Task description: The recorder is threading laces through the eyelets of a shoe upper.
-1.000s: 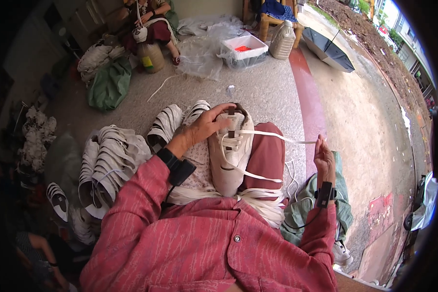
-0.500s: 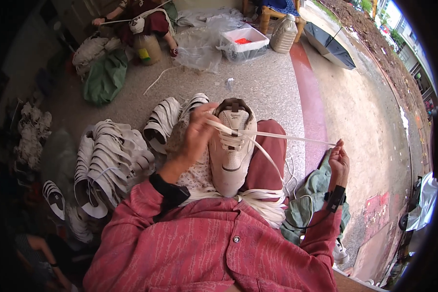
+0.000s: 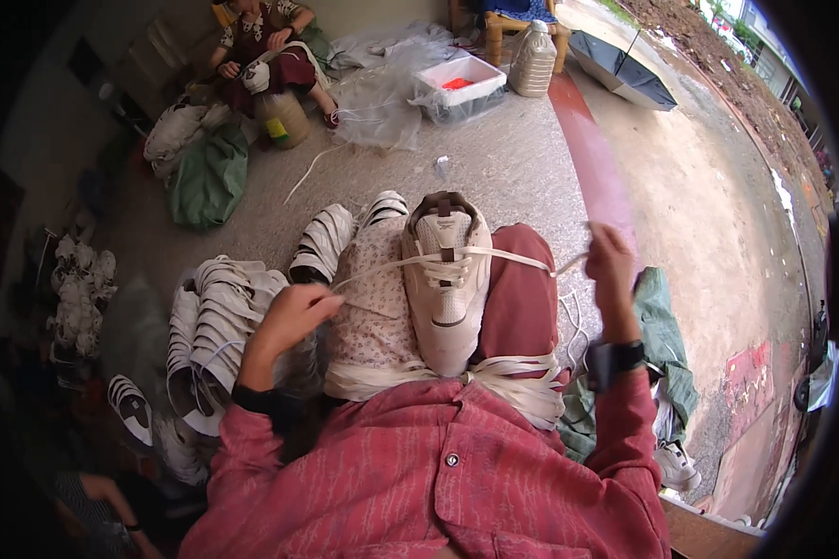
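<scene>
Grey speckled floor [image 3: 364, 177], white tub [image 3: 480, 90] nr jug [image 3: 532, 67]; hands [image 3: 294, 315] [image 3: 611, 270] gripping shoelace [image 3: 513, 256], R prob. (blurred).

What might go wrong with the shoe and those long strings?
The left hand and right hand each hold a side of the lace; if one pulls harder, the sides might come out uneven.

Neither hand steadies the shoe, so a hard tug could tip it.

Spare laces lie bunched near its toe, so the lace might tangle with them.
</scene>
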The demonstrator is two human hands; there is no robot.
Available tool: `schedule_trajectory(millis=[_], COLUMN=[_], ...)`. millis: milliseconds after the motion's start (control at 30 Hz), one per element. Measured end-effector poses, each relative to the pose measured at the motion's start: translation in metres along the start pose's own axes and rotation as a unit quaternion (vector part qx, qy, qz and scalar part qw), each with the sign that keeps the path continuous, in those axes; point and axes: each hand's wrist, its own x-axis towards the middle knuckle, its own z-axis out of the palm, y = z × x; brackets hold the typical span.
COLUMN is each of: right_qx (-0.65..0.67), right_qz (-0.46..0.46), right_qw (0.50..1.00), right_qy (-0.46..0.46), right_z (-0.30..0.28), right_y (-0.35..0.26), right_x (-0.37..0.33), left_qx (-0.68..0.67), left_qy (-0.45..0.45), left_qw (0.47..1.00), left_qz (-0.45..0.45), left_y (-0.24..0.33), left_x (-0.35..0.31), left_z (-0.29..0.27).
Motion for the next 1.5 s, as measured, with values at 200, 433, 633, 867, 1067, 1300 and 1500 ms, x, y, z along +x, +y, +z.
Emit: schedule_trajectory(millis=[200, 433, 633, 867, 1067, 1300, 1500], right_qx=[-0.213, -0.297, -0.229, -0.516, -0.273, -0.186, -0.254], right_qz=[-0.09, -0.069, 0.023, -0.312, -0.125, -0.143, -0.195], right_qw=[0.948, 0.9, 0.91, 0.766, 0.883, 0.866, 0.833], right_qy=[-0.219, -0.311, -0.343, -0.223, -0.36, -0.441, -0.452], right_z=[0.096, 0.103, 0.1, 0.119, 0.103, 0.106, 0.111], right_y=[0.017, 0.003, -0.001, 0.001, -0.011, 0.009, -0.007], right_x=[-0.027, -0.034, -0.016, -0.024, 0.008, 0.042, 0.04], left_qx=[-0.088, -0.075, -0.186, -0.165, -0.191, -0.21, -0.113], left_qy=[0.12, 0.048, -0.052, -0.03, -0.02, -0.025, 0.043], left_qw=[0.93, 0.942, 0.943, 0.939, 0.931, 0.929, 0.929], left_qz=[0.337, 0.324, 0.272, 0.299, 0.31, 0.303, 0.349], left_y=[0.114, 0.111, 0.109, 0.107, 0.108, 0.107, 0.108], left_x=[0.063, 0.115, 0.128, 0.129, 0.121, 0.122, 0.117], left_z=[0.035, 0.063, 0.067, 0.074, 0.073, 0.077, 0.073])
